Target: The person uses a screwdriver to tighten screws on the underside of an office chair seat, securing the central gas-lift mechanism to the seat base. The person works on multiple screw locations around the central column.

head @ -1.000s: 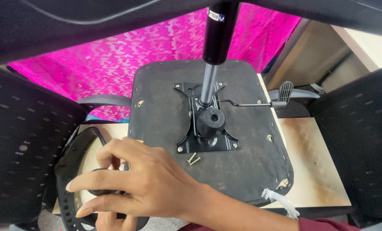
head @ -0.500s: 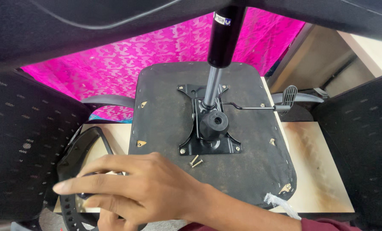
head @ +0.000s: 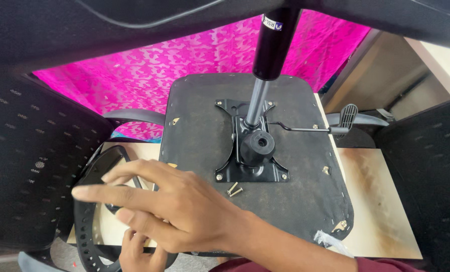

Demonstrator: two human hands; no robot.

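A black chair seat point(head: 305, 201) lies upside down on a wooden table point(head: 381, 206). A black metal mechanism plate point(head: 274, 170) is bolted to its underside, and a gas cylinder point(head: 273, 45) rises from it. Two loose screws point(head: 233, 189) lie just in front of the plate. My right hand point(head: 184, 211) reaches left across the seat's near corner with fingers spread, the fingertips over a black plastic armrest loop point(head: 91, 171). My left hand point(head: 137, 252) grips the lower part of that armrest at the table's front edge, partly hidden under my right hand.
A thin lever point(head: 305, 129) with a paddle handle point(head: 348, 116) sticks out to the right of the plate. Black mesh chair backs stand at the left point(head: 28, 166) and right point(head: 431, 166). A pink patterned cloth point(head: 184, 55) hangs behind.
My right hand has uncurled from the armrest, its fingers now stretched out to the left. My left hand has stayed on the armrest's lower part.
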